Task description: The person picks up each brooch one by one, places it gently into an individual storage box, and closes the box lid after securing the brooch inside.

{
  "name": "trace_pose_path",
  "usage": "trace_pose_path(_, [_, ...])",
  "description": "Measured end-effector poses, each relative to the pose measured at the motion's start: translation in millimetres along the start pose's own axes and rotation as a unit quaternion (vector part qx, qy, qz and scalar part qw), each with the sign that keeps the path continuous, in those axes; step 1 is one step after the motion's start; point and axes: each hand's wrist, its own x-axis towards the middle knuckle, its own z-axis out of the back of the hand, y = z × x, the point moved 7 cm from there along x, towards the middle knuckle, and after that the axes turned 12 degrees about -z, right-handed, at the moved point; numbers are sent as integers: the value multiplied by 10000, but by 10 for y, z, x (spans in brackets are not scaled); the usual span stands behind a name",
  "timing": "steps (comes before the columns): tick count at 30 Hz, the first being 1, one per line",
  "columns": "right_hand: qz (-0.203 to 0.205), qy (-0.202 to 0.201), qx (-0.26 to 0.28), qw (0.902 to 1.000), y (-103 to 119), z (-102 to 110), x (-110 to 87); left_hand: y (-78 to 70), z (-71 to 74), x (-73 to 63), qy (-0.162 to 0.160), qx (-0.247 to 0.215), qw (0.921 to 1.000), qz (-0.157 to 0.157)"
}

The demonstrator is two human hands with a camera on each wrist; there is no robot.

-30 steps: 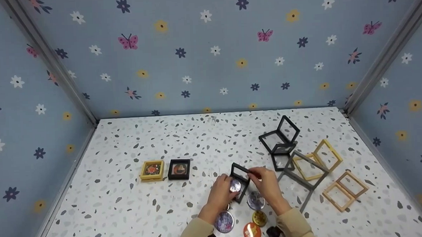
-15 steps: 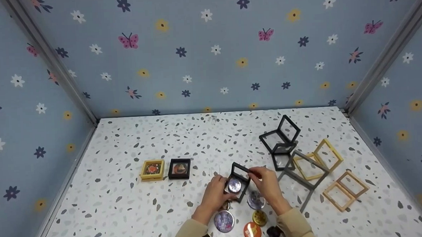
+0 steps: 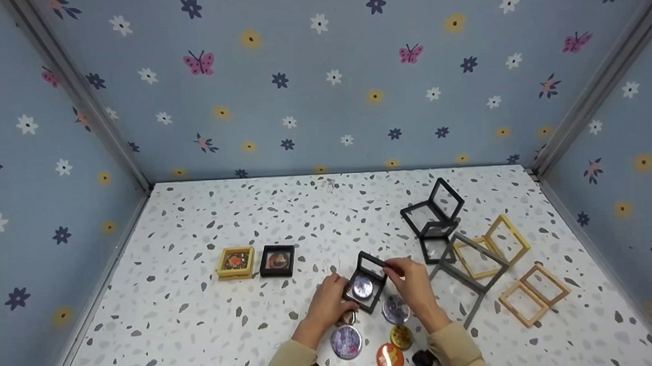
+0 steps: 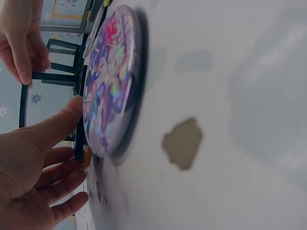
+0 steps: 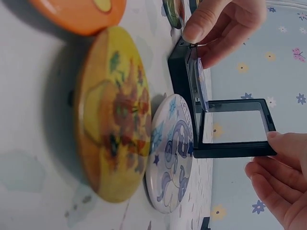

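A black hinged display frame [image 3: 377, 297] stands open on the speckled table, its lid with a clear pane [image 5: 235, 125] raised. On the pane of its base lies a shiny round badge [image 3: 362, 287]. My left hand [image 3: 325, 301] grips the base's left edge, thumb in front and fingers on the far side. The lid's upper right corner is pinched between thumb and fingers of my right hand [image 3: 414, 286]. Close by lie a purple badge [image 3: 346, 341], a silvery one with blue print [image 5: 170, 155], a yellow badge [image 5: 115, 115] and an orange badge [image 3: 390, 358].
At left sit a yellow frame [image 3: 235, 263] and a black frame [image 3: 277, 261], both closed with round pieces inside. Several opened frames crowd the right, including a grey frame [image 3: 473, 273] and a light wooden-coloured frame [image 3: 533, 295]. A flowered wall [image 3: 321, 84] rises behind.
The left hand has let go of the shiny badge, leaving it inside the frame's base, and shifted slightly left to the base's edge. The right hand stays at the lid.
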Motion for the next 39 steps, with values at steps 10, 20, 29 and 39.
trace_pose_path(10, [66,69,-8,10000,13,-9,-13,26,9,1,-92,50,9999,-9])
trace_pose_path(20, [88,138,-3,9999,48,-25,-87,40,16,-1,-225,-59,9997,-18])
trace_pose_path(29, [288,448,-11,9986,142,-91,-210,39,19,-3,-297,-1,9995,-113])
trace_pose_path(39, [257,789,108,9965,172,-175,-306,44,15,2,-290,35,9996,-58])
